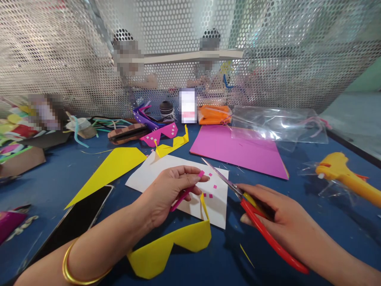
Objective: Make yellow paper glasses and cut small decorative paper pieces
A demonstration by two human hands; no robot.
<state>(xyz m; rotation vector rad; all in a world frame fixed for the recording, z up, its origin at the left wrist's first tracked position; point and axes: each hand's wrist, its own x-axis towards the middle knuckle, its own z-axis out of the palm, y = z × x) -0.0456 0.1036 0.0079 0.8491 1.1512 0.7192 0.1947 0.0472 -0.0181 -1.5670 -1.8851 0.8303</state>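
The left hand (pixel 166 190) pinches a thin pink strip (pixel 186 193) between thumb and fingers (pixel 190 171), its free end poking out just past the fingertips. The right hand (pixel 268 214) has its fingers closed through the red handles of the scissors (pixel 238 190), whose blades lie nearly shut and point at that free end.

Only a little strip shows beyond the grip, so the fingertips sit close to the blades — a snip taken too far in could nick them. The strip is narrow and limp; if it sags or twists, the cut would likely come out crooked or the wrong size.

Below lies a white sheet (pixel 166 167) dotted with small pink squares (pixel 210 190). They look loose, and a brush of either wrist or a breath could scatter them onto the blue counter (pixel 297 198). A folded yellow piece (pixel 169 246) sits under the left wrist and could get creased. A phone (pixel 74 222) rests near the left forearm, a glue gun (pixel 342 174) well off to the right.
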